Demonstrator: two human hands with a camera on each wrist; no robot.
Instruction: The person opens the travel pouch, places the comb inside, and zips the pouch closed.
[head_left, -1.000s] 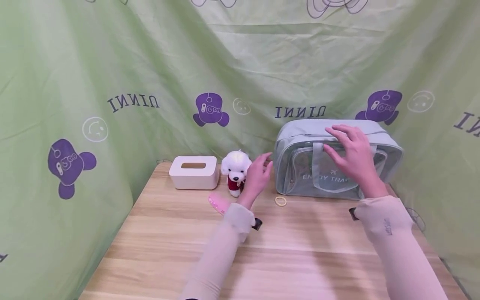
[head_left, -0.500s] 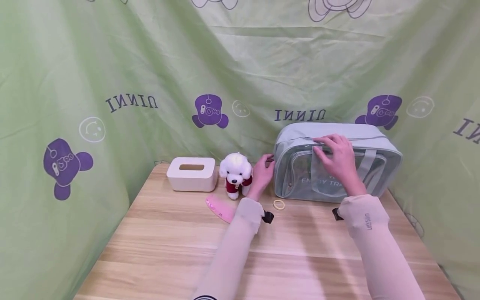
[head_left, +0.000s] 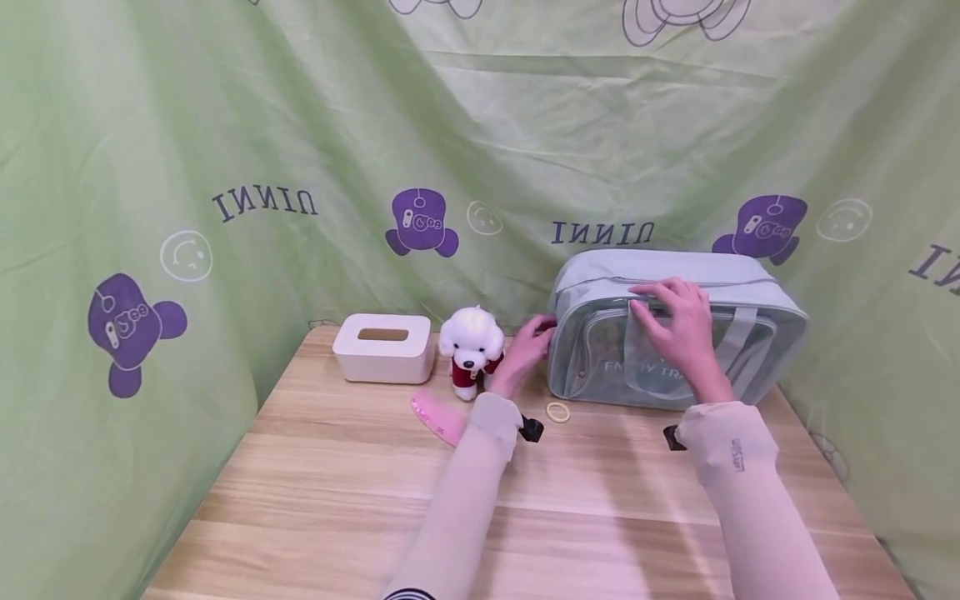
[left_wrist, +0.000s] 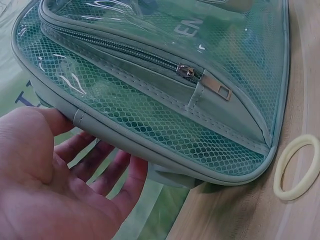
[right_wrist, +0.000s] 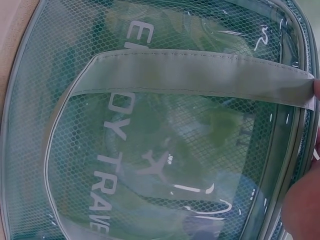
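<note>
A pale green travel bag (head_left: pixel 600 346) with a clear mesh front and strap handles stands at the table's back right. At its left side, my left hand (head_left: pixel 525 354) holds the edge. The left wrist view shows the thumb on the bag's piping (left_wrist: pixel 80 117) and curled fingers (left_wrist: pixel 132 182) reaching behind it. My right hand (head_left: pixel 678 329) grips the upper front rim beside a handle strap (right_wrist: pixel 200 75). Only part of that hand, including the thumb (right_wrist: pixel 306 205), enters the right wrist view; its exact contact is hidden.
Left of the bag stands a white plush dog (head_left: pixel 472 333) in red clothing, beside a white tissue box (head_left: pixel 384 358). A pink comb-like piece (head_left: pixel 435 415) lies partly under the left sleeve. A yellow ring-shaped band (head_left: pixel 558 412) lies before the bag. Green cloth (head_left: pixel 337 125) hangs behind.
My left hand has moved right, from beside the plush dog to the bag's left edge. My right hand has come left and down onto the bag's upper front rim.
</note>
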